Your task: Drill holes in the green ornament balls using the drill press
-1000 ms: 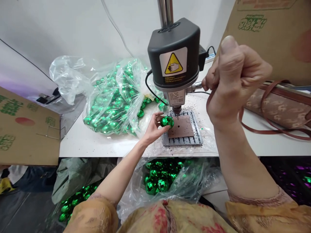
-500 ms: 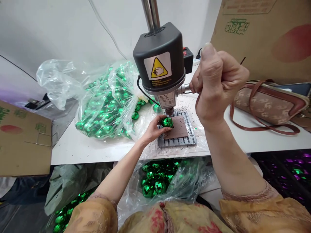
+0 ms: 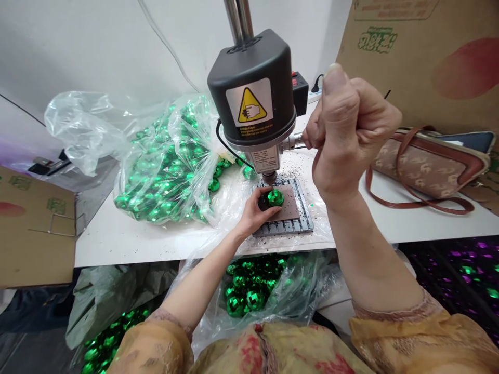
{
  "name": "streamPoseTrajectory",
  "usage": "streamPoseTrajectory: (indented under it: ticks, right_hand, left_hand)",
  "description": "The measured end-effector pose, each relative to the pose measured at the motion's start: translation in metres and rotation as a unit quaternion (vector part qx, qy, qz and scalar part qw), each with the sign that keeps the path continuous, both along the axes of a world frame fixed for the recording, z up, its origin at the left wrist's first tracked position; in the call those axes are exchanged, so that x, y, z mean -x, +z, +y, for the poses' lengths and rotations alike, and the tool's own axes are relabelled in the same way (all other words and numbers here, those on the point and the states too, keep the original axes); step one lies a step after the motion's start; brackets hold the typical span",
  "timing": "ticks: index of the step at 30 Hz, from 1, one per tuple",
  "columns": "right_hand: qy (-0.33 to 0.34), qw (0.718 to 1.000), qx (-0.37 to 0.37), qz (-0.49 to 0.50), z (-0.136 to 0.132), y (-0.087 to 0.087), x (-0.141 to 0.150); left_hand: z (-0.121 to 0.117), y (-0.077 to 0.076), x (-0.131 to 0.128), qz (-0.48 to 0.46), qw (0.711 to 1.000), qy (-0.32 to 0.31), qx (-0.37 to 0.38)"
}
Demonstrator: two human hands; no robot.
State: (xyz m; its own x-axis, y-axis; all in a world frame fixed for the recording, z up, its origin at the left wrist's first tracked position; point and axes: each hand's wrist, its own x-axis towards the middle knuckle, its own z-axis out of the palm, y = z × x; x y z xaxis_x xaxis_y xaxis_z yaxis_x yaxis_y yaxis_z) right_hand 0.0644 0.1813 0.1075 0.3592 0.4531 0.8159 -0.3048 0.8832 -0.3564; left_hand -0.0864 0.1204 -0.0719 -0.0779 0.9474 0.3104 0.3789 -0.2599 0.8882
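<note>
Between the thumb and fingers of my left hand [image 3: 255,210] is a shiny green faceted ball [image 3: 275,197], a mirror-ball ornament. It sits over the brown board [image 3: 290,203] on the slotted metal base [image 3: 288,227], close under the chuck of a small drill press [image 3: 251,93]. Whether a bit touches the ball I cannot tell. Raised at the right of the machine, my right hand [image 3: 351,130] is closed around the press's feed handle [image 3: 297,139], with the thumb pointing up. Most of the handle is hidden by the fingers.
A clear plastic bag [image 3: 163,171] full of green balls lies on the white table [image 3: 128,244]. Another bag of green balls [image 3: 249,291] is below the front edge. A patterned handbag [image 3: 432,161] and a cardboard box [image 3: 424,62] stand at right. Dark chips litter the base.
My left hand has shifted the green ball slightly right, under the chuck. My right hand stays on the feed handle. The view has moved slightly.
</note>
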Motion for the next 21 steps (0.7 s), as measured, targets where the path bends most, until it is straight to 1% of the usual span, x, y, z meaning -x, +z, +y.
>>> streamPoseTrajectory:
  ticks: [5, 8, 14, 21]
  right_hand:
    - [-0.022, 1.0, 0.021, -0.009, -0.002, -0.004, 0.0]
    - [-0.031, 0.999, 0.007, 0.017, -0.002, -0.013, 0.001]
    - [-0.022, 0.999, -0.023, 0.044, 0.0, -0.03, 0.002]
    - [-0.031, 0.999, -0.024, 0.005, -0.005, -0.033, -0.005]
  left_hand:
    - [-0.003, -0.001, -0.004, 0.012, 1.0, 0.004, -0.005]
    - [-0.004, -0.004, -0.004, 0.009, 1.0, 0.003, 0.005]
    - [-0.004, -0.007, -0.004, -0.008, 1.0, -0.005, 0.005]
    - [-0.004, -0.007, -0.005, -0.022, 1.0, -0.007, 0.001]
